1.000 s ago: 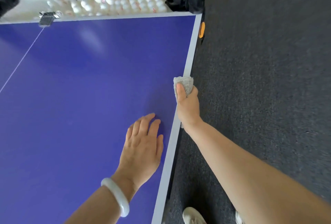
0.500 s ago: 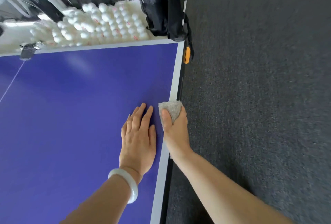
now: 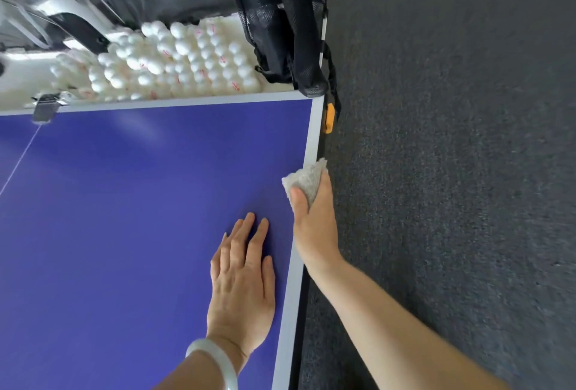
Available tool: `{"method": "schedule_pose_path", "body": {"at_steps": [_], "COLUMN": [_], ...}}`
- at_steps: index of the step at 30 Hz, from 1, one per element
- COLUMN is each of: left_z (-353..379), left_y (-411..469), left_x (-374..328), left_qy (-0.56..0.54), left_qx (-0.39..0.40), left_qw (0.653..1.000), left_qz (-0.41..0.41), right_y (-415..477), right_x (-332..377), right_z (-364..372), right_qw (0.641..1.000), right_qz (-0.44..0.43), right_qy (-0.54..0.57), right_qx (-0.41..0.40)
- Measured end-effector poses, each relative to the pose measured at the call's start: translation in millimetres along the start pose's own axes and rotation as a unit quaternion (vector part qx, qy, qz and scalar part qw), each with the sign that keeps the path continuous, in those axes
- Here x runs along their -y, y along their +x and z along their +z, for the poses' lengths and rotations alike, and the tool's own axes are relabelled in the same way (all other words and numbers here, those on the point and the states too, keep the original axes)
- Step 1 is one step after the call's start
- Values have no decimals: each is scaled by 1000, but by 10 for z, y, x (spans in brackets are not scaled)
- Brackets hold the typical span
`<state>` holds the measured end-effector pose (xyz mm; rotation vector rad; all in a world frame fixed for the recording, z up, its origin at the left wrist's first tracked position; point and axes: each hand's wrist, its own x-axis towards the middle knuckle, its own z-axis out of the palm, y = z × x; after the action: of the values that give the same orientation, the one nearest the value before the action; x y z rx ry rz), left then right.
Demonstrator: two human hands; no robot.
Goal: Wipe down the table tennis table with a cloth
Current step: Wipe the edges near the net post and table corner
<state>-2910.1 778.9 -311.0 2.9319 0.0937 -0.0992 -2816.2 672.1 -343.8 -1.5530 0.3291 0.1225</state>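
The blue table tennis table [image 3: 124, 218] fills the left of the view, with a white line along its right edge. My right hand [image 3: 314, 227] grips a bunched grey cloth [image 3: 305, 181] and holds it against that right edge line, a little short of the far corner. Its fingers are hidden over the table's side. My left hand [image 3: 243, 283] lies flat on the blue surface just left of the right hand, fingers straight, with a white bangle on the wrist.
Beyond the far edge lies a heap of several white balls [image 3: 174, 59] under a black mesh net [image 3: 280, 22]. A metal clamp [image 3: 43, 107] sits on the far edge at left. An orange part [image 3: 328, 117] marks the corner. Dark carpet [image 3: 452, 171] lies right of the table.
The view has shifted, so the far corner sits lower in the frame. My right hand with the cloth stays on the right edge line; my left hand stays flat beside it.
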Motion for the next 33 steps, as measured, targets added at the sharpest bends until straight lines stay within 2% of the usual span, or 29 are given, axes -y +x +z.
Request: {"method": "schedule_pose_path", "body": {"at_steps": [4, 7, 13, 20, 23, 27, 29, 31, 33], "left_z": [2, 14, 8, 14, 26, 20, 21, 20, 19], "left_y": [0, 3, -1, -2, -6, -9, -3, 3, 4], "left_x": [-9, -2, -5, -4, -1, 9, 16, 17, 6], "left_qy": [5, 8, 7, 4, 6, 12, 17, 17, 16], "left_qx": [-2, -1, 4, -2, -5, -2, 2, 3, 1], "left_qw": [1000, 1000, 1000, 1000, 1000, 1000, 1000, 1000, 1000], "left_qz": [2, 3, -8, -2, -1, 1, 2, 1, -1], "right_y": [780, 1176, 352, 1367, 1162, -21, -470, -348, 153], "right_x": [327, 499, 157, 537, 437, 20, -119, -90, 45], "right_z": [3, 18, 14, 47, 14, -23, -60, -69, -47], "right_qw": [1000, 997, 999, 985, 990, 997, 997, 993, 988], "right_qz": [15, 72, 7, 165, 130, 63, 61, 101, 143], "right_qy": [20, 33, -46, -47, -53, -45, -36, -30, -33], "right_qx": [-7, -25, 1, -32, -2, 22, 38, 58, 55]}}
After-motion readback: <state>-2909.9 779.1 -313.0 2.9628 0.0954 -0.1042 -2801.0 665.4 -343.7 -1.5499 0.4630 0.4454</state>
